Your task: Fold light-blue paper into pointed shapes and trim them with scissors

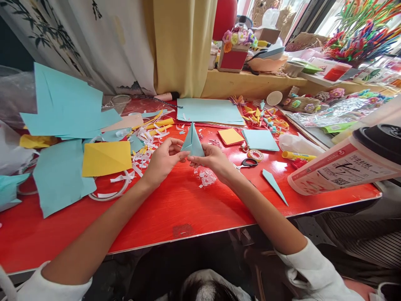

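Above the red table, a light blue folded paper (pixel 193 141) stands point up between my two hands. My left hand (pixel 164 159) pinches its lower left corner with thumb and fingers. On the lower right corner, my right hand (pixel 216 160) is closed in the same way. Creases run from the peak down the paper's front. Beneath the hands lies a small heap of white paper shreds (pixel 207 177). To the right of my right hand are scissors (pixel 247 163) with black handles and a slim folded blue paper piece (pixel 275 186).
Large blue sheets (pixel 62 175) and a yellow sheet (pixel 106 159) lie at the left among paper scraps. Behind the hands are stacked blue sheets (pixel 209 110), yellow squares (pixel 230 136) and blue squares (pixel 260 139). A big lidded cup (pixel 341 167) stands at the right edge.
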`<state>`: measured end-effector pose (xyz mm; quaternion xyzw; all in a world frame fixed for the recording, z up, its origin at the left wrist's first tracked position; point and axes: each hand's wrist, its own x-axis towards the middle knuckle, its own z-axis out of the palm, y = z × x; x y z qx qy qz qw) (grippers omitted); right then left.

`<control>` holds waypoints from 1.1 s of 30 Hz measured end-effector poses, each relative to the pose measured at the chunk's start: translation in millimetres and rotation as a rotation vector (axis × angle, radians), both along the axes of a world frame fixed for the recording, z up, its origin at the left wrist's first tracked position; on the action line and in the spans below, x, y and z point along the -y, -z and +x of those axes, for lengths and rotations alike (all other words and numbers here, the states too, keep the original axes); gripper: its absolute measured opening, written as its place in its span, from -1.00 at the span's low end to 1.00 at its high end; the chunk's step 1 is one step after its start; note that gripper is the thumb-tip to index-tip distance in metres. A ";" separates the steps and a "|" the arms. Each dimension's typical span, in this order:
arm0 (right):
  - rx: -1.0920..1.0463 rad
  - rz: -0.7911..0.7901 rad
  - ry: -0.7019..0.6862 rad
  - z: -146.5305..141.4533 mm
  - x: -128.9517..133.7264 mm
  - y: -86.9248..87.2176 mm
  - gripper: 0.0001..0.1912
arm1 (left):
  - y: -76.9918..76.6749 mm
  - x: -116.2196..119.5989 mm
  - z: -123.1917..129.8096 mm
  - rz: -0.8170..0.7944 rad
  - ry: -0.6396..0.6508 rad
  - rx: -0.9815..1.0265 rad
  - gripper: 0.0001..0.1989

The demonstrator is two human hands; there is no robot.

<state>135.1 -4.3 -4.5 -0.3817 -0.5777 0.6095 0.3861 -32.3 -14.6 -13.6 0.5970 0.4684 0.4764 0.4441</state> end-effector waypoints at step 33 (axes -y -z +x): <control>-0.243 -0.107 -0.007 6.4 -8.4 0.8 -0.79 | -12.0 3.4 -5.7 0.294 0.020 -0.245 -0.78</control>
